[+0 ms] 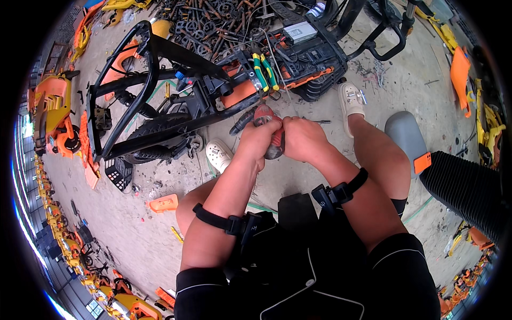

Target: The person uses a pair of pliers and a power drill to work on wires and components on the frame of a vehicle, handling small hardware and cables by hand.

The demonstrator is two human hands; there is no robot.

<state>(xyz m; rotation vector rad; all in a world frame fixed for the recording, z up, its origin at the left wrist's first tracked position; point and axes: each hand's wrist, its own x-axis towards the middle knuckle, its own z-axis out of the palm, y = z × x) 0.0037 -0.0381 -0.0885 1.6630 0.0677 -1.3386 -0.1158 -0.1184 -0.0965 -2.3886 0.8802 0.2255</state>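
Red power tool (277, 140) sits over the floor (133, 229), just off the near edge of the vehicle frame (237, 95); step looks like handling the tool itself, next move probably calls for a steady hold. Left hand (257, 137) grips it, right hand's (303, 137) fingers curl against it, exact hold unclear. Casing: dark-ended, worn-looking.

Just on the near side of the black vehicle frame (221, 112), the left hand (253, 137) is gripping a red power tool (277, 141), with the right hand (305, 137) curling close beside it. Green-and-yellow-handled pliers (260, 72) are resting on the frame; a metal-parts pile (205, 24) is lying beyond it.
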